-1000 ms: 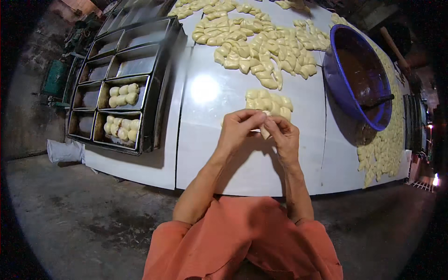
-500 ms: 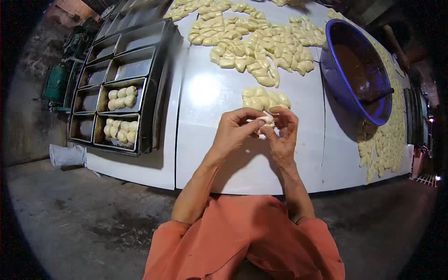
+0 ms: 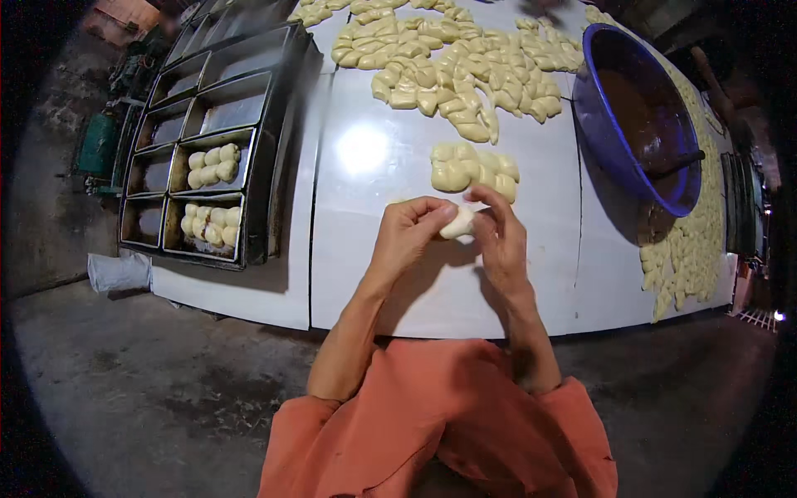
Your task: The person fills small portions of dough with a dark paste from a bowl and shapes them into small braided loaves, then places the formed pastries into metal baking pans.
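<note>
Pale and soft, a small piece of dough (image 3: 457,224) is up between my two hands, above the white table. My left hand (image 3: 408,235) pinches its left side between thumb and fingers. My right hand (image 3: 503,242) is at its right end, the index finger lifted off and the thumb close against the dough; the contact there is partly blurred. Just beyond my fingers lies a cluster of dough pieces (image 3: 455,168), pressed side by side on the white tabletop (image 3: 365,274).
At the left stands a dark metal set of loaf pans (image 3: 264,187); two compartments hold dough balls (image 3: 214,166). A large spread of dough pieces (image 3: 432,70) covers the far table. On the right is a purple basin (image 3: 583,91) with brown liquid, beside more dough (image 3: 685,261).
My right index finger has lifted away from the dough. The piece now shows more of its smooth surface, and my hands have parted slightly.
</note>
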A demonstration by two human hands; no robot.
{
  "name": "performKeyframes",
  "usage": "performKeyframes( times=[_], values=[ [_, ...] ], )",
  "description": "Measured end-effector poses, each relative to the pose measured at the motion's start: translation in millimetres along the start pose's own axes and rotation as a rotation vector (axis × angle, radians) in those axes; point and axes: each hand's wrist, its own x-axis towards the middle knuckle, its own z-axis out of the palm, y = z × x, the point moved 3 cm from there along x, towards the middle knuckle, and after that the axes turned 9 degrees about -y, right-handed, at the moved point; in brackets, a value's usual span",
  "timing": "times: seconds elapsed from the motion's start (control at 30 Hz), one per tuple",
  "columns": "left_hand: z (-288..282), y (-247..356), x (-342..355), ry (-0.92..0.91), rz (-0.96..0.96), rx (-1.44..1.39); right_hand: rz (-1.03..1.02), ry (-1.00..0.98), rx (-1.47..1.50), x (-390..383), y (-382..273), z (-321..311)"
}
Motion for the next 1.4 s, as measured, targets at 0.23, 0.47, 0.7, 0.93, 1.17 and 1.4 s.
performKeyframes(
  times=[0.23, 0.47, 0.7, 0.93, 1.17, 1.4],
  values=[
    [12.0, -5.9, -19.0, 0.023, 0.015, 0.511, 0.095, -0.300, -0.293, -31.4, 8.4, -9.9],
    [23.0, -14.4, -18.5, -0.157, 0.184, 1.186, 0.195, 0.049, -0.363, 10.0, 35.0, -53.2],
    [41.0, 15.2, 28.6, 0.003, 0.482, 1.161, -0.143, 0.037, -1.043, 78.4, 51.9, -81.5],
    [69.8, -1.1, 89.6, -0.050, 0.476, 1.250, 0.164, -0.101, -0.294, 73.4, 51.3, -92.6],
    [70.5, -14.5, 104.7, 0.002, 0.465, 1.355, 0.384, -0.081, 0.421, 53.7, 48.8, -121.6],
    [71.8, -4.1, 99.9, 0.043, 0.579, 1.381, 0.122, 0.164, 0.676, 14.3, 15.0, -167.1]
  ],
)
